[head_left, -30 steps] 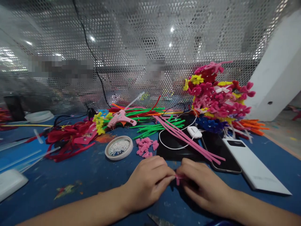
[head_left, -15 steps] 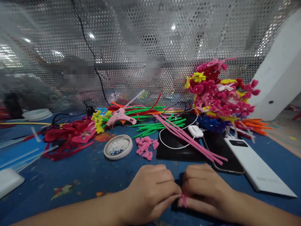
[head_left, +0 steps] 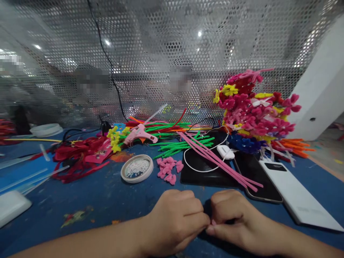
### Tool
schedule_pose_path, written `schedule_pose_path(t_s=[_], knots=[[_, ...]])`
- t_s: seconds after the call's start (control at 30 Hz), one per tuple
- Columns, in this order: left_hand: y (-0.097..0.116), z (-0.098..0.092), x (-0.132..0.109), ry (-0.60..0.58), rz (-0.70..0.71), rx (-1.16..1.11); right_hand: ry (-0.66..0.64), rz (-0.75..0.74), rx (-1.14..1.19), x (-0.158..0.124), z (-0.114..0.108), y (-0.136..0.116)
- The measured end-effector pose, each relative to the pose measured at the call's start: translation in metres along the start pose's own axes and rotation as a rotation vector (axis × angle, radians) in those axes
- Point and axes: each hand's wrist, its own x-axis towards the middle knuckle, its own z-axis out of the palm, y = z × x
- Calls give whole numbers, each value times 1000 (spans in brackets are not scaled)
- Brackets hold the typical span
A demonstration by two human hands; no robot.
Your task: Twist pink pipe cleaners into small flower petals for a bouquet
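Both fists meet low in the middle of the view, fingertip to fingertip. My left hand (head_left: pixel 180 218) is closed, thumb and forefinger pinched at the tip. Opposite it, my right hand (head_left: pixel 233 218) pinches with its thumb against a curled forefinger. Only a sliver of a pink pipe cleaner (head_left: pixel 211 223) shows between the fingertips; the rest is hidden by the fingers. Just beyond the hands lie a small heap of looped pink pipe-cleaner pieces (head_left: pixel 169 168) and several long pink pipe cleaners (head_left: pixel 217 157).
A round lid (head_left: pixel 149 173) of small white beads sits left of the pink heap, a pink glue gun (head_left: pixel 139 135) behind it. Green pipe cleaners (head_left: pixel 185 145), phones, a white power bank (head_left: pixel 301 197) and a fuzzy flower bunch (head_left: pixel 255 107) lie rightward. Red ribbons (head_left: pixel 72 157) lie left.
The pink strip that showed across my right thumb is now almost hidden between the fingertips. Both hands stay together, and the view has shifted slightly.
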Motion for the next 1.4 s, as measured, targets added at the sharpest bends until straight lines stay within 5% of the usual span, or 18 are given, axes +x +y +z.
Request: schedule_pose_path(t_s=[0.2,0.47,0.77,1.07,1.23,1.4], knots=[[-1,0,2,-53,-87,-139,-9,45,19,3,-2,-3],[-2,-4,6,16,-444,-427,86,208,45,4,-7,-6],[-2,-3,5,92,-509,-490,120,239,49,6,-6,-5],[-1,-6,8,120,-593,-850,36,68,-100,6,-4,-7],[-7,2,12,318,-802,-1350,-39,49,-154,6,-3,-6],[-13,11,13,360,-880,-1549,-74,-81,-309,5,-2,-8]])
